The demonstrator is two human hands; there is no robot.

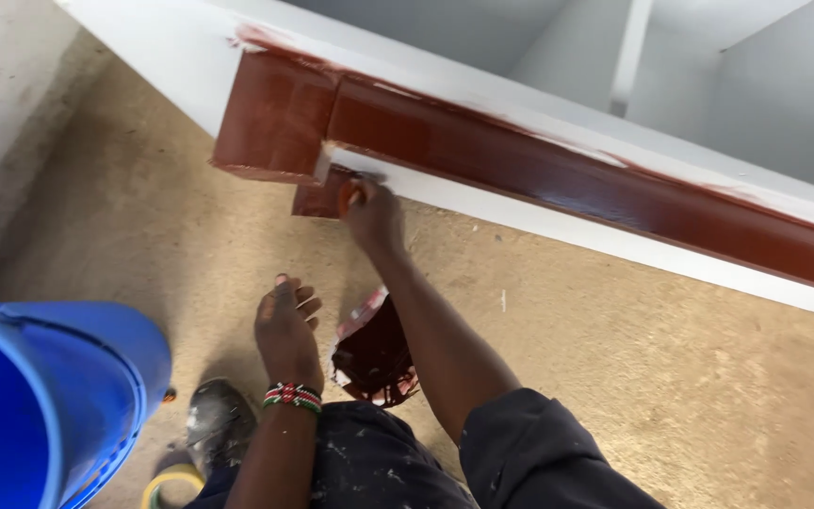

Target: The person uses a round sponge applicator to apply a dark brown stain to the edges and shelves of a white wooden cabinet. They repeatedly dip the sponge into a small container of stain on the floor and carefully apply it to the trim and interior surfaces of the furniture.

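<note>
Red-brown paint (558, 170) already coats the white frame's (520, 212) upper band across the picture, its lower strip bare, while the right hand (371, 215) grips a brush (350, 188) and the left hand (286, 325) hangs loosely spread.

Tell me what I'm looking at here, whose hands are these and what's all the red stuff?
The camera sits on a person's head and looks down, so these are that person's own arms. The right hand reaches out and presses what looks like a small brush against a white wooden frame; the brush is mostly hidden. Part of the frame is covered in shiny red-brown paint. The left hand hangs open, holding nothing, with a beaded bracelet on its wrist. On the sandy floor below sits a paint container smeared dark red. A blue bucket stands at the left.
</note>
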